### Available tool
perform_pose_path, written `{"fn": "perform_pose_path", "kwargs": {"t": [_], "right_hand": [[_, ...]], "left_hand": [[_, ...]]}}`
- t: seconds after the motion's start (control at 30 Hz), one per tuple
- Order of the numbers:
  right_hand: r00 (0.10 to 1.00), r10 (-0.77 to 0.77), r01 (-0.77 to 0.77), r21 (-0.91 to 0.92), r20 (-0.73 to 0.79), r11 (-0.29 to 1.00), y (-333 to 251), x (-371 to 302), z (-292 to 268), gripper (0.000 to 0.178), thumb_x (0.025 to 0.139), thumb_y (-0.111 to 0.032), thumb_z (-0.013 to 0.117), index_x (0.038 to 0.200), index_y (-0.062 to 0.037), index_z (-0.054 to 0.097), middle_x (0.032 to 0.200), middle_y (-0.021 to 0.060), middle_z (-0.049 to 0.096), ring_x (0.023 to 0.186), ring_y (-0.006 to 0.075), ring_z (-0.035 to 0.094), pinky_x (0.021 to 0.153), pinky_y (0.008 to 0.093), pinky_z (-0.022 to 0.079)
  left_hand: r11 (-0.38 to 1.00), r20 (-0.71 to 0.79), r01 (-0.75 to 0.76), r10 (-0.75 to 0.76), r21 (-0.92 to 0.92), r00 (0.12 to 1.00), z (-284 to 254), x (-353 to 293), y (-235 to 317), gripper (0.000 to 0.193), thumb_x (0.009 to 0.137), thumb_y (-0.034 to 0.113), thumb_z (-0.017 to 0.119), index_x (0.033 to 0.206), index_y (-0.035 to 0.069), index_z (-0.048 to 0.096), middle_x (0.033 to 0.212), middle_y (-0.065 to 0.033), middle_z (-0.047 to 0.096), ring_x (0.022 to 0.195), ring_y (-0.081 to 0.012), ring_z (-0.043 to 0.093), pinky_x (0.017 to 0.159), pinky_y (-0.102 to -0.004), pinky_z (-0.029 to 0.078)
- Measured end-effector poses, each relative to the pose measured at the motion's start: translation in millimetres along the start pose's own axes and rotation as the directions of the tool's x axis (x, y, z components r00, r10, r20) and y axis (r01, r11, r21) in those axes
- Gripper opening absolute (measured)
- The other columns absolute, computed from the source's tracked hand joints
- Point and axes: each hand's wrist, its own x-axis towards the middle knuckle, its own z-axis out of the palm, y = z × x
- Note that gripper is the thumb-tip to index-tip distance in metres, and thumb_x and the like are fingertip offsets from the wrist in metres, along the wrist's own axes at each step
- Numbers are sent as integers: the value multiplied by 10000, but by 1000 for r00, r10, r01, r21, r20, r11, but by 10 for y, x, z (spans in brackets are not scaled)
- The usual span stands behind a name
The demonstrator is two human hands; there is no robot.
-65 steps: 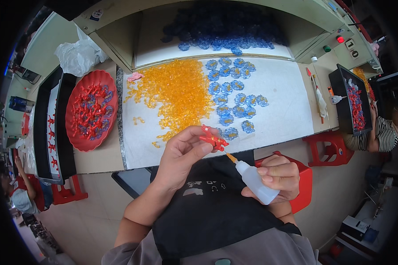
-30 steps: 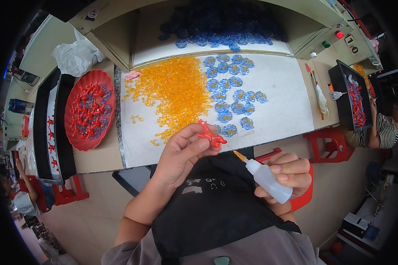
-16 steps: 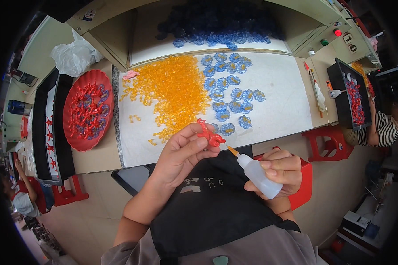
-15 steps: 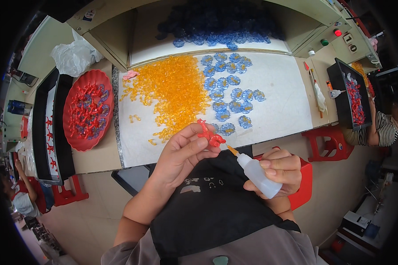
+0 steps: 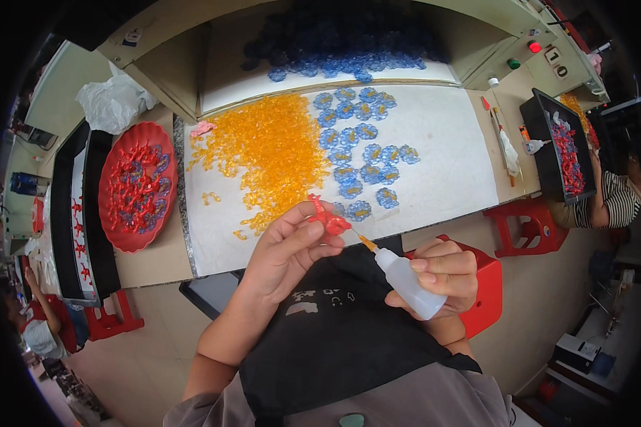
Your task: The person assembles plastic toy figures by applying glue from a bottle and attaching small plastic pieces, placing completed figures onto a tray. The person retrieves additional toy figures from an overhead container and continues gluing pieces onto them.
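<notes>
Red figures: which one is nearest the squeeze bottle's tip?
The red figure pinched in the left hand, close to the tip of the squeeze bottle in the right hand; the others are farther off, many in the red dish.

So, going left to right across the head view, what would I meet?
Long black tray, red scalloped dish, yellow pieces, red figure in the left hand, white squeeze bottle in the right hand, black bin.

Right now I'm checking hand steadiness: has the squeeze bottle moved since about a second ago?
Yes: the squeeze bottle, in the right hand, has moved left, judged against the blue pieces on the white paper.
</notes>
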Motion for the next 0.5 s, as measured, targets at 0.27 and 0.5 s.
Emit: {"fn": "perform_pose_path", "kwargs": {"t": [0.27,0.5], "right_hand": [[914,325,-327,35,-242,944,340,-177,-540,364,644,76,625,910,-39,404,882,110,472,751,185,546,629,257,470],[816,577,-575,-69,26,815,1230,-292,-803,298,646,109,532,916,-8,492,946,112,506,804,214,567,680,271,463]], "left_hand": [[987,-76,-160,158,-13,984,-262,56,196,257,824,86,478,1069,14,459,919,-104,565,792,-175,577,720,-275,487],[958,-169,-267,281,100,945,-328,133,325,265,828,81,469,1082,8,449,912,-102,568,783,-165,579,711,-262,493]]}}
